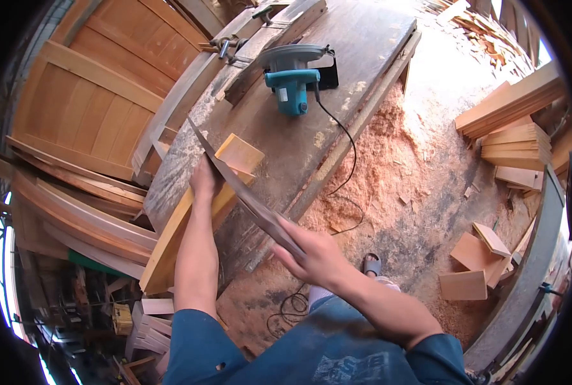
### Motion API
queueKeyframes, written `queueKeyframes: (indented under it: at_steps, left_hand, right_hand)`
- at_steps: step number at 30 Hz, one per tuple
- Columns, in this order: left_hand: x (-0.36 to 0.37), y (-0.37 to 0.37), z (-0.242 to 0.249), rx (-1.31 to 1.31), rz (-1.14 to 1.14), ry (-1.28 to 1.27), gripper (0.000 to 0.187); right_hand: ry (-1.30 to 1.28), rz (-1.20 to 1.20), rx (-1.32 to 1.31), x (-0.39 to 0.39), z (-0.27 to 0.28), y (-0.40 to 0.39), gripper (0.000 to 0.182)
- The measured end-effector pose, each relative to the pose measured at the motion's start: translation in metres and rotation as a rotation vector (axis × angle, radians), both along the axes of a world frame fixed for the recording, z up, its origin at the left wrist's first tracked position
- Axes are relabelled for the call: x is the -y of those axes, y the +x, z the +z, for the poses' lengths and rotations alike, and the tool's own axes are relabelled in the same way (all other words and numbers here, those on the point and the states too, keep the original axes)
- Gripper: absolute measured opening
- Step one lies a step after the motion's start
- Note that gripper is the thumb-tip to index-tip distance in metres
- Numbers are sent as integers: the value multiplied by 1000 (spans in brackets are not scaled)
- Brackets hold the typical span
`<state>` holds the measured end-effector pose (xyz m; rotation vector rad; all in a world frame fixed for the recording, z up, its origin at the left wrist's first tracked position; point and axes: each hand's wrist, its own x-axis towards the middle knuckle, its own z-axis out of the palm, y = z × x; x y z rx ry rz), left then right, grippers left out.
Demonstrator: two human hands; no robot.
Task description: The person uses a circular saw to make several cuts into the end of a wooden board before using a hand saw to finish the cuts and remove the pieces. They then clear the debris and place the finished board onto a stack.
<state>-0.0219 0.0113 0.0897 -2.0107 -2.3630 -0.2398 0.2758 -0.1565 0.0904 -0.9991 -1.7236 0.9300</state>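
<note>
A long, thin, curved dark template strip [244, 196] lies across a light wooden plank [190, 221] on the workbench [337, 77]. My left hand [204, 179] presses down on the strip and the plank near the plank's far end. My right hand [315, 253] grips the strip's near end, off the bench edge. The plank runs diagonally from the bench top down toward me and overhangs the bench's near edge.
A teal circular saw [292, 80] sits farther along the bench, its black cord trailing to the sawdust-covered floor [414, 186]. Curved wooden frames [81, 212] and a panelled door [93, 96] lie at left. Stacked boards [517, 122] and offcuts [475, 263] are at right.
</note>
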Motion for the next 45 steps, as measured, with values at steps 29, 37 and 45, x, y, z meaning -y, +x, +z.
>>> queueKeyframes:
  at_steps: [29,37,45]
  left_hand:
    - [-3,-1,-1,1,-3,-22,77]
    - [-1,2,-8,28,-14,32,75]
    - [0,9,4,-15,-6,23,74]
  right_hand:
    - [-76,138,-83,13,-1,58,54]
    - [-72,158,-62,16,-1,65,54]
    - [-69,158,-123,23,5,76,53]
